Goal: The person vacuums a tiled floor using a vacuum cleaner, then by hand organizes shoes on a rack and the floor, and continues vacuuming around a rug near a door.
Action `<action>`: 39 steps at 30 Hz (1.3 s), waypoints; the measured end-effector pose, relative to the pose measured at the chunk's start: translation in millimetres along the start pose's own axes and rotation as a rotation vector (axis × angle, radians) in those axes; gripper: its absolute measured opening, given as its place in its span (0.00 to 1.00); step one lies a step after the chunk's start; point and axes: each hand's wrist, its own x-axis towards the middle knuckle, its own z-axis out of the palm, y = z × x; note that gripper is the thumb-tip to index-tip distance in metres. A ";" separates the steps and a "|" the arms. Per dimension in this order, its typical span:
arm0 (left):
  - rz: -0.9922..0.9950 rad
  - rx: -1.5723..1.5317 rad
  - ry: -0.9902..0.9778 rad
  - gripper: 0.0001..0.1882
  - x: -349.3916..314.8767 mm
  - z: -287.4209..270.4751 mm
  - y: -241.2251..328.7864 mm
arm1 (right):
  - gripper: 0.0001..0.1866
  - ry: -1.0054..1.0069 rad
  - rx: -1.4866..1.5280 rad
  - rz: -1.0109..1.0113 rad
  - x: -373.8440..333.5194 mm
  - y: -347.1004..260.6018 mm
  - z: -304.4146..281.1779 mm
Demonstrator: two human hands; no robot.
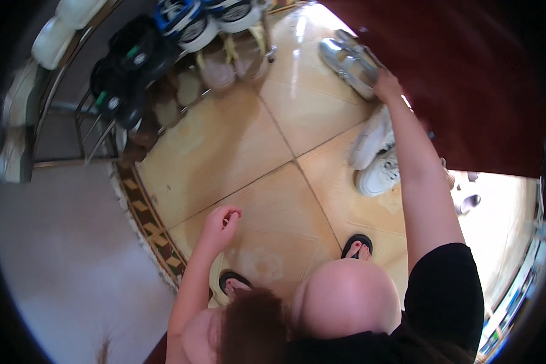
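With my right arm stretched forward, my right hand (388, 87) is closed at the heel end of a shiny silver shoe (341, 60). A second silver shoe seems to lie close against its far side, partly hidden. Just nearer than that hand, a pair of white sneakers (377, 173) stands on the tiles, partly covered by my forearm. My left hand (221, 225) hovers over the floor in front of my knees, its fingers loosely curled and apart from the thumb, with nothing seen in it.
A metal shoe rack (94, 130) at the far left bears black shoes (124, 73), blue-and-white sneakers (194, 27) and several paler pairs. A dark red panel (467, 79) rises at the right. Past it, a dark shoe (469, 203) lies on the bright floor. Black flip-flops (358, 238) are on my feet.
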 end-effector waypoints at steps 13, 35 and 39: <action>-0.094 0.050 0.120 0.09 -34.8 -4.9 -10.6 | 0.09 -0.076 0.141 -0.478 -136.0 -144.0 -42.2; -0.620 -0.012 0.027 0.22 -48.7 24.8 -66.8 | 0.14 -0.252 0.289 -1.242 -355.7 -238.7 0.2; -0.436 0.047 0.413 0.23 -38.1 37.7 -93.0 | 0.14 -0.131 0.370 -1.348 -356.3 -242.8 0.0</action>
